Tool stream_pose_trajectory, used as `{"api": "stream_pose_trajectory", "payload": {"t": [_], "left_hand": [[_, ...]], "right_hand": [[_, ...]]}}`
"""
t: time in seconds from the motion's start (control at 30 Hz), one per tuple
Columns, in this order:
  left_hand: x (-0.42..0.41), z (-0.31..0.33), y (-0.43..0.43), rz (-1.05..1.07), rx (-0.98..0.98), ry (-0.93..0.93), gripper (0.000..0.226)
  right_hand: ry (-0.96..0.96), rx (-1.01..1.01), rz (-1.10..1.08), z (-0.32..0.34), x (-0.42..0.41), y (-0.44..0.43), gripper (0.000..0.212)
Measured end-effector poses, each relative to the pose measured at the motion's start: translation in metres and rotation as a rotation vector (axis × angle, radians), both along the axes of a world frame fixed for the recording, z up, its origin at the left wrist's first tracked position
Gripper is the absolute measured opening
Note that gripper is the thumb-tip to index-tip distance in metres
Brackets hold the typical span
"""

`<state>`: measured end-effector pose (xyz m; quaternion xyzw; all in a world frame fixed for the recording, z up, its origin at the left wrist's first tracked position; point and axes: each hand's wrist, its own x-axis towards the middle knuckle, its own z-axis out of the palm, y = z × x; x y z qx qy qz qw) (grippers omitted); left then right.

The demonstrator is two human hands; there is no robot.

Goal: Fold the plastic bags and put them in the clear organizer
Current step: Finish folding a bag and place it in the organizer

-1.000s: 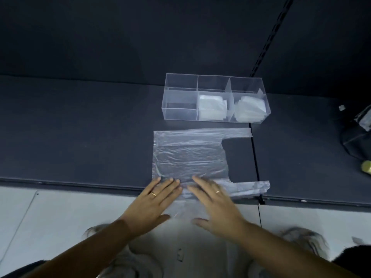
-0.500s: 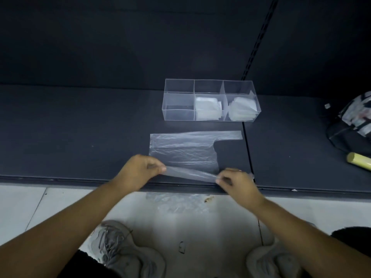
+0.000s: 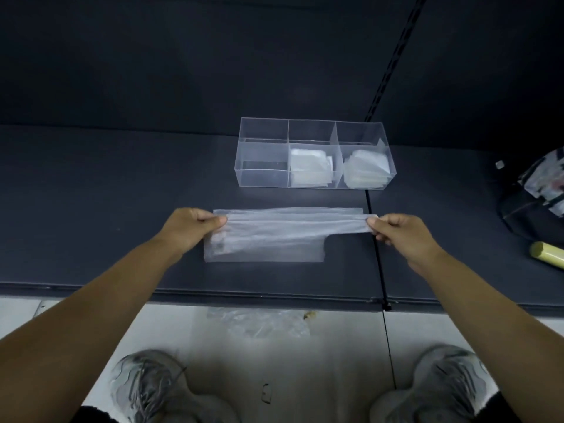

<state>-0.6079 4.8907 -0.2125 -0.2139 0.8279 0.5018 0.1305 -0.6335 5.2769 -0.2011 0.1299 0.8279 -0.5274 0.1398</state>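
A translucent plastic bag (image 3: pixel 274 236) lies on the dark shelf (image 3: pixel 106 209), its near half folded over towards the far edge. My left hand (image 3: pixel 190 225) pinches the folded edge at the bag's left end. My right hand (image 3: pixel 399 232) pinches the same edge at the handle end on the right. Behind the bag stands the clear organizer (image 3: pixel 262 178) with three compartments. Its left compartment holds nothing; the middle one holds folded bags (image 3: pixel 309 170), and more folded bags (image 3: pixel 367 172) fill the right one.
More loose plastic bags (image 3: pixel 259 323) lie on the floor below the shelf's front edge. A dark bag (image 3: pixel 537 203) and a yellow roll (image 3: pixel 546 257) sit at the shelf's right end. My shoes (image 3: pixel 152 386) stand on the floor.
Both hands went from pressing flat on the bag's near edge to pinching it, then carried that edge up and away, folding the bag over lengthwise.
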Motion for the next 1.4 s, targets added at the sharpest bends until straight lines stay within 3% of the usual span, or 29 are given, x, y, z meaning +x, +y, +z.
{"api": "stream_pose_trajectory", "payload": {"t": [0.23, 0.33, 0.43, 0.47, 0.57, 0.67, 0.77, 0.83, 0.93, 1.1, 1.3, 1.4], "left_hand": [[-0.017, -0.024, 0.019, 0.055, -0.407, 0.087, 0.036], [-0.009, -0.019, 0.037, 0.078, -0.735, 0.4, 0.016], [0.005, -0.025, 0.069, -0.233, -0.777, 0.668, 0.029], [0.01, -0.029, 0.077, -0.342, -0.772, 0.641, 0.035], [0.02, -0.047, 0.082, -0.469, -0.781, 0.305, 0.055], [0.025, -0.066, 0.077, -0.547, -0.922, 0.196, 0.072], [0.025, -0.07, 0.075, -0.564, -0.97, 0.176, 0.073], [0.025, -0.072, 0.072, -0.597, -1.018, 0.159, 0.069], [0.025, -0.07, 0.071, -0.589, -0.978, 0.172, 0.068], [0.023, -0.065, 0.058, -0.552, -0.961, 0.161, 0.095], [0.025, -0.057, 0.023, -0.476, -0.964, 0.065, 0.107], [0.032, -0.045, 0.024, -0.443, -0.93, 0.153, 0.107]], "right_hand": [[0.054, 0.309, -0.102, -0.031, -0.035, -0.029, 0.029], [0.062, 0.397, -0.105, -0.036, -0.037, -0.035, 0.029], [0.075, 0.445, -0.087, -0.035, -0.036, -0.037, 0.027], [0.069, 0.444, -0.083, -0.034, -0.035, -0.038, 0.025], [0.055, 0.538, -0.105, -0.024, -0.032, -0.045, 0.018], [0.303, 0.833, -0.112, -0.016, -0.018, -0.083, 0.031], [0.571, 0.578, 0.256, -0.019, 0.009, -0.156, 0.039], [0.503, 0.454, 0.521, -0.031, 0.025, -0.195, 0.045], [0.354, 0.622, 0.638, -0.059, 0.023, -0.199, 0.056], [0.276, 0.907, 0.578, -0.081, -0.005, -0.125, 0.071], [0.164, 1.014, 0.441, -0.074, -0.022, -0.057, 0.067], [0.33, 0.941, 0.345, -0.06, -0.012, -0.054, 0.064]]}}
